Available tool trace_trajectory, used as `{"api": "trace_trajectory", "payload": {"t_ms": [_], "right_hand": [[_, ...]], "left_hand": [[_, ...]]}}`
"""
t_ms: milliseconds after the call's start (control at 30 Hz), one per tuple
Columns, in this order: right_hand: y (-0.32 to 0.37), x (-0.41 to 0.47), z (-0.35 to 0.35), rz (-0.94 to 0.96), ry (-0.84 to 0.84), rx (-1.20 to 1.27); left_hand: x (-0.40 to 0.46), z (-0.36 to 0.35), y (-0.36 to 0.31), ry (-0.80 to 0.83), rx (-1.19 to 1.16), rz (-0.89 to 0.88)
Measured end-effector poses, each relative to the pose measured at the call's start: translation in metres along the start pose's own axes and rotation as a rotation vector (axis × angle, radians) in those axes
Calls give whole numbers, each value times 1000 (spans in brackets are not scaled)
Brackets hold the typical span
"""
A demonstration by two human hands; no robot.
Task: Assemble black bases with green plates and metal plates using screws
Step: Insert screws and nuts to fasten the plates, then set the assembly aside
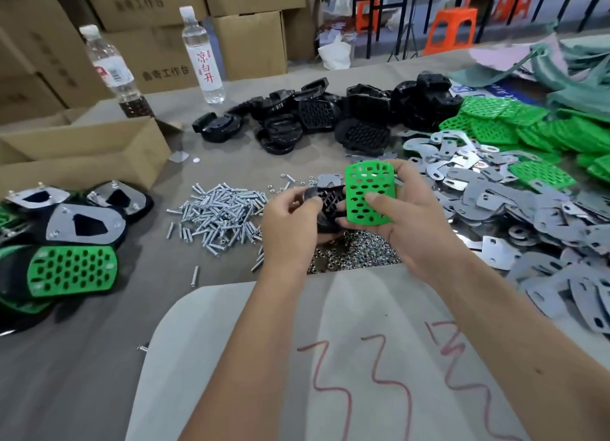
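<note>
The left hand (290,219) grips a black base (326,206); the right hand (399,216) pinches a green plate (369,193) touching the base's right edge. Screws (221,216) and nuts (356,252) crowd just below and left. Metal plates (515,209) fill the right. An open cardboard box (82,153) sits far left, its contents hidden.

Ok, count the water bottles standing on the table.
2. One bottle stands at the far left behind the open cardboard box; the labelled bottle stands right of it, before the stacked cartons. Others could be hidden.
</note>
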State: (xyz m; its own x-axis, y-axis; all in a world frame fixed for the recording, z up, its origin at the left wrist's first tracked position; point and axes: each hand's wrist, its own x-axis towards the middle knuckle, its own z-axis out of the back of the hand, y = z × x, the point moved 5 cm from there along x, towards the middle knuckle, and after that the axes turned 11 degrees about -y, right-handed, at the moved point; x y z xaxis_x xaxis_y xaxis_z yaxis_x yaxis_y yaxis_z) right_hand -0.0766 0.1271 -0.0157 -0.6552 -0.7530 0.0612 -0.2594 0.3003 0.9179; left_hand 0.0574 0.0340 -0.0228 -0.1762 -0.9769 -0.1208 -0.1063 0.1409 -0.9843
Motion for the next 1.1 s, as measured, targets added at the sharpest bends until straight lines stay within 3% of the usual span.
{"api": "trace_trajectory", "payload": {"t_ms": [567, 833, 1100], "right_hand": [[5, -2, -6, 140, 93, -112], [0, -2, -4, 72, 9, -102], [7, 0, -1, 203, -22, -243]], "left_hand": [[10, 2, 3, -24, -25, 46], [12, 2, 4, -14, -48, 50], [14, 2, 5, -23, -39, 62]]}}
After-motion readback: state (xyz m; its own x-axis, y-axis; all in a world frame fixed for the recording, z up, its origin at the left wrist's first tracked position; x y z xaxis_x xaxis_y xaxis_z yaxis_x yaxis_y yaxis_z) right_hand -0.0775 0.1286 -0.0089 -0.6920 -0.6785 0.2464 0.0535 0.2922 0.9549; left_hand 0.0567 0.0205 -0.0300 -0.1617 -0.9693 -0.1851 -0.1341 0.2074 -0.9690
